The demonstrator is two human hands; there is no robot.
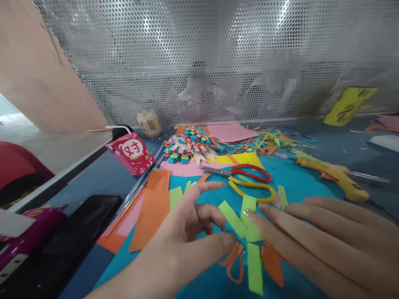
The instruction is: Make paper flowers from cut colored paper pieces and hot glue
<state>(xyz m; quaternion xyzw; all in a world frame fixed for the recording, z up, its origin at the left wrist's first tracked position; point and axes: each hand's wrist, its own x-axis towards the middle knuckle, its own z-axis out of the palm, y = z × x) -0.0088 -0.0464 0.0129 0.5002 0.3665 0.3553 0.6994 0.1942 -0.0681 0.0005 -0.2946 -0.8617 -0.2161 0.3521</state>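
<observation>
My left hand [193, 232] is over the blue sheet, its index finger stretched out and its middle finger curled near the thumb. The thumb tip is at the top of a looped orange paper strip [234, 262]; I see nothing clearly held. My right hand [330, 241] lies low with fingers extended, its thumb tip by a light green paper strip [249, 207]. Another green strip [255, 270] and an orange leaf-shaped paper piece [272, 263] lie between the hands. Scissors [249, 174] with red and yellow handles rest opened just beyond.
A yellow glue gun [335, 172] lies at right. Behind are fringed paper flowers [193, 143] and paper scraps [274, 141]. On the left are an orange paper sheet [151, 207], a black phone [77, 245] and a pink packet [132, 151]. A perforated metal panel [162, 50] stands behind.
</observation>
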